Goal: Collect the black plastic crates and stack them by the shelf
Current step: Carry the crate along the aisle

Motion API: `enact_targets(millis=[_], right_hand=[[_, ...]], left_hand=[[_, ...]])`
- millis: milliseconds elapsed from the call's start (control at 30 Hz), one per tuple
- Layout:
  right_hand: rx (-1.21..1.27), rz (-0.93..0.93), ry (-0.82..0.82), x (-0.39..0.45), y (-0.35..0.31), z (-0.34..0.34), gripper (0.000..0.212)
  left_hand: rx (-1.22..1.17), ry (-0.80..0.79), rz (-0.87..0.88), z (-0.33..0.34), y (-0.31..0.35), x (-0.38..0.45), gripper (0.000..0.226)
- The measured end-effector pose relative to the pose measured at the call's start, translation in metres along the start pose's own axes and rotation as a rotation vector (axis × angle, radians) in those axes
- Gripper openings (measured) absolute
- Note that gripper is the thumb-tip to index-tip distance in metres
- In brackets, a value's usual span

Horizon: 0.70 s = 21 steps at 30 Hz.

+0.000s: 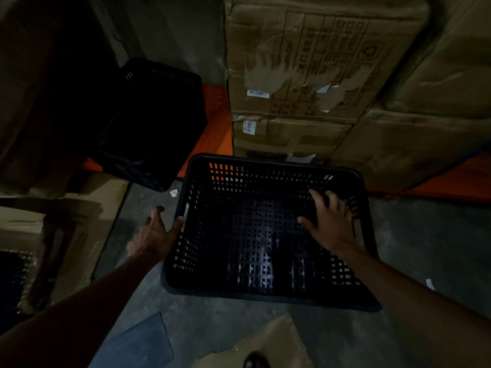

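A black perforated plastic crate [265,235] sits open side up in the middle of the head view, above the grey floor. My left hand [156,235] is at its left rim, thumb touching the edge, fingers spread outside. My right hand [329,219] reaches inside along the right wall, fingers spread against the mesh. A second black crate [154,123] lies tilted on the orange shelf beam [212,115] at upper left, in deep shadow. Whether either hand truly grips the near crate is unclear.
Tall stacked cardboard boxes [305,75] fill the shelf behind and to the right. More cardboard [79,221] lies at left, with another dark mesh crate [10,282] at the far left edge. Flattened cardboard [265,343] and a dark sheet [138,343] lie on the floor nearby.
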State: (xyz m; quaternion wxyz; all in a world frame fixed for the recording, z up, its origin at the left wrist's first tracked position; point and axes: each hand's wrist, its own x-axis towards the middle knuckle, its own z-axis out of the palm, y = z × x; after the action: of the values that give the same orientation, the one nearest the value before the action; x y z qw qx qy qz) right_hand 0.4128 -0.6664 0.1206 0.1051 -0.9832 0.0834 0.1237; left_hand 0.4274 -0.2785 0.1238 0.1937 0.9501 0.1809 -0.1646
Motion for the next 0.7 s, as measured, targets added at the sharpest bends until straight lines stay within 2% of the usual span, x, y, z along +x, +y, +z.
enact_targets(millis=[133,233,400,500,600,700], right_hand=[[0.309,-0.186,-0.08,0.049,-0.09,-0.004,0.071],[0.479,-0.251,-0.184,0.089,-0.161,-0.004,0.062],[0.554,-0.4,-0.029,0.162,-0.267,0.001,0.044],[0.73,-0.314,0.004,0.215,-0.329,0.018,0.034],[0.848,-0.148,-0.159,0.251,-0.374,0.046,0.046],[0.829,-0.089,-0.304,0.28,-0.399,0.075,0.063]], left_hand=[[-0.429,0.019,-0.145,-0.029,-0.006,0.043,0.067],[-0.658,0.023,-0.263,-0.048,-0.018,0.087,0.067],[-0.9,-0.064,-0.436,-0.058,-0.044,0.168,0.079],[-0.945,-0.096,-0.496,-0.051,-0.067,0.216,0.085],[-0.967,-0.141,-0.538,-0.045,-0.088,0.253,0.089],[-1.025,-0.143,-0.535,-0.043,-0.102,0.292,0.09]])
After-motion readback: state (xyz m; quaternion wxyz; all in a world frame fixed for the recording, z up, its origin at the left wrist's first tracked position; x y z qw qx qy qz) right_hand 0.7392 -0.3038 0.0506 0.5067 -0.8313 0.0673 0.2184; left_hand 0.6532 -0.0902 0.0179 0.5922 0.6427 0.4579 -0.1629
